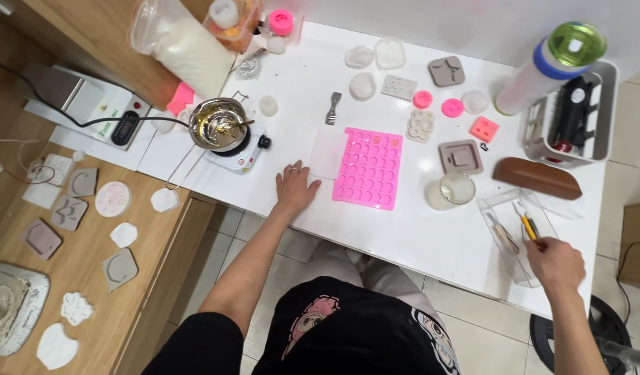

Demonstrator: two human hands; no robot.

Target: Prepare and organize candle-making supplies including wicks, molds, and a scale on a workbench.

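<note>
Pink rectangular silicone mould tray (369, 167) lies flat at table centre, long axis running 12 to 6 o'clock. Left hand (293, 187) rests at its 9 o'clock, palm down, fingers spread on the white tabletop (417, 236), holding nothing. Right hand (557, 262), at 4 o'clock, is curled over the clear plastic tool tray (514, 239); its exact grip cannot be told. Tiled floor lies below.

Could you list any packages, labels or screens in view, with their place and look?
Scale: far left, white and steel, with a dark display panel.
Bag: top left, clear plastic, white filling.
Bottle: top right, white cylinder, blue band, green lid.
Clear box: by the right hand, holding tools.
</note>
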